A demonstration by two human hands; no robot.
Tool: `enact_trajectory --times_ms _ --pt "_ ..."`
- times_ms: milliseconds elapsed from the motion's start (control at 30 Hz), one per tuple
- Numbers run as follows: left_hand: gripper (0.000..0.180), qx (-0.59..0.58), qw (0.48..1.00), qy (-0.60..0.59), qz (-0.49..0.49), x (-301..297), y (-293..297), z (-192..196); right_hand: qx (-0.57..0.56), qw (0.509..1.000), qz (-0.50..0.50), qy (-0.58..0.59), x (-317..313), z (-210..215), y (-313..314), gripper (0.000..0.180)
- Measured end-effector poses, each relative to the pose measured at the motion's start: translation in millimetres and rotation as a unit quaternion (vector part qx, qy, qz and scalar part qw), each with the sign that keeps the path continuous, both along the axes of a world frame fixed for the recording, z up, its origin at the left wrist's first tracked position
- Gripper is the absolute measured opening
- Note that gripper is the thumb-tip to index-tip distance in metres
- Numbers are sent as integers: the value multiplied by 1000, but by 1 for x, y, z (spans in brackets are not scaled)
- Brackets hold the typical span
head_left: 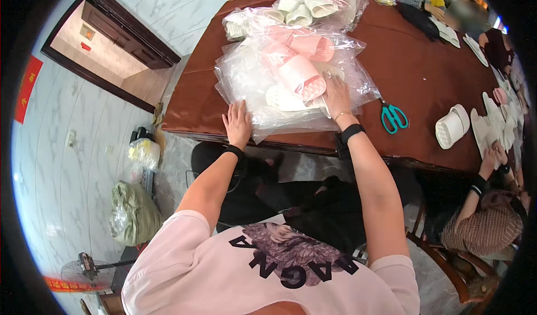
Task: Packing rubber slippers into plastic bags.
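Observation:
My left hand point(238, 125) lies with its fingers spread on the near left edge of a stack of clear plastic bags point(240, 72). My right hand point(337, 97) rests at the stack's right side, fingers stretched out over the plastic, beside the toe of a pink slipper point(302, 76). A white slipper sole point(284, 100) shows just below the pink slipper, between my hands. Another pink slipper point(317, 48) is behind, under clear plastic. Whether my right thumb presses on the sole or on a bag is hard to tell.
Bagged white slippers point(299, 10) are piled farther back on the brown-covered table point(193, 86). Teal-handled scissors point(394, 117) lie right of the bags. A white slipper point(452, 126) stands farther right, near a co-worker's hands point(492, 157) and more slipper parts.

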State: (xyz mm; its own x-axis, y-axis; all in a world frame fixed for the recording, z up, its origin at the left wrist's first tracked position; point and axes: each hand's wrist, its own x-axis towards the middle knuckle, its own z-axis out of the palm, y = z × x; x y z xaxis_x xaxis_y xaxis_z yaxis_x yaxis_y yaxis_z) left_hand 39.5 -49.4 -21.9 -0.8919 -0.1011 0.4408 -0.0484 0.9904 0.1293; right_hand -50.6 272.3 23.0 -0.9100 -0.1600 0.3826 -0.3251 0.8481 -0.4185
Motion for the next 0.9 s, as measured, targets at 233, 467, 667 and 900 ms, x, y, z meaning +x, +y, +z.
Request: enact_trajectory --times_ms 233,467,667,900 --pt "50 3 1000 -5 4 -1 4 -1 -279 953 118 -26 -6 -3 30 32" --pt "50 -2 1000 -8 17 -7 1 12 -212 947 194 -142 1 -2 20 43" --pt "54 21 999 -23 14 -3 7 10 -6 942 286 -175 46 0 -9 43" --pt "60 95 995 8 23 -7 15 20 -56 971 195 -128 76 17 -93 42"
